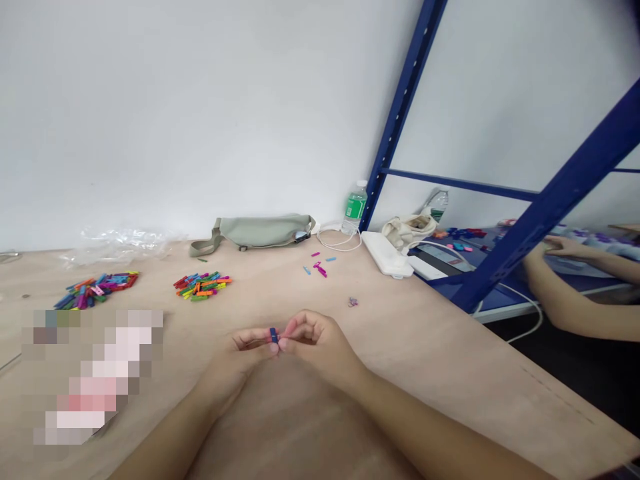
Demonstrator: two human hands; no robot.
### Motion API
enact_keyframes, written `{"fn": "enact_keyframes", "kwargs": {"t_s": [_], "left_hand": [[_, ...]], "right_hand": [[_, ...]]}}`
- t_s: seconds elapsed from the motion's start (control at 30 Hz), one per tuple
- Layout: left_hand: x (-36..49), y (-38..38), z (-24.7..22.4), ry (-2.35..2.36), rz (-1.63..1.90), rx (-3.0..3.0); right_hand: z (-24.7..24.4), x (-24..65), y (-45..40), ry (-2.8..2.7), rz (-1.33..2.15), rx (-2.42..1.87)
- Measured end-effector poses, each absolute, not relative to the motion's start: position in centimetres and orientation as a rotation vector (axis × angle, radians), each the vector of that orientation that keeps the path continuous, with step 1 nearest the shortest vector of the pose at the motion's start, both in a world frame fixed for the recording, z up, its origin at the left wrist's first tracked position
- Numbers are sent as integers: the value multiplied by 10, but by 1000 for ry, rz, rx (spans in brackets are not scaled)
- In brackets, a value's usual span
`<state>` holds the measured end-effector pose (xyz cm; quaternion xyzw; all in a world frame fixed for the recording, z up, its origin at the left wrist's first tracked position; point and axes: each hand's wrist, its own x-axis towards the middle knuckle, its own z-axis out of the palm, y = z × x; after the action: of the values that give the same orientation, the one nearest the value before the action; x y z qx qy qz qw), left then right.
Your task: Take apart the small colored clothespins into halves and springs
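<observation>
Blue clothespin [273, 335] is held above the table [430, 347], pinched between thumb and fingers of the left hand [239, 355], apparently for steadiness. The right hand [323, 343] presses its fingertips together alongside; what they grip is unclear.

Along the wall [200, 107] we've got crumpled plastic [120, 245], a grey-green bag [265, 232], and a bottle [355, 207] beside the blue rack [401, 110]!
</observation>
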<state>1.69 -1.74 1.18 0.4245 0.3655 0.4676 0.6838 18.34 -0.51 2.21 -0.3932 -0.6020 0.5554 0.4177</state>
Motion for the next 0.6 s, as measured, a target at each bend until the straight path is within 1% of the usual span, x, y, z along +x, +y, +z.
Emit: {"fn": "enact_keyframes", "kwargs": {"t_s": [0.13,0.37,0.6], "left_hand": [[15,-12,3,800,1003,939],[16,-13,4,781,1012,973],[16,-12,3,851,1025,1072]], "right_hand": [[23,185,-3,-1524,1434,-976],[23,185,-3,-1537,1448,-965],[19,186,-1,-1604,1355,-1001]]}}
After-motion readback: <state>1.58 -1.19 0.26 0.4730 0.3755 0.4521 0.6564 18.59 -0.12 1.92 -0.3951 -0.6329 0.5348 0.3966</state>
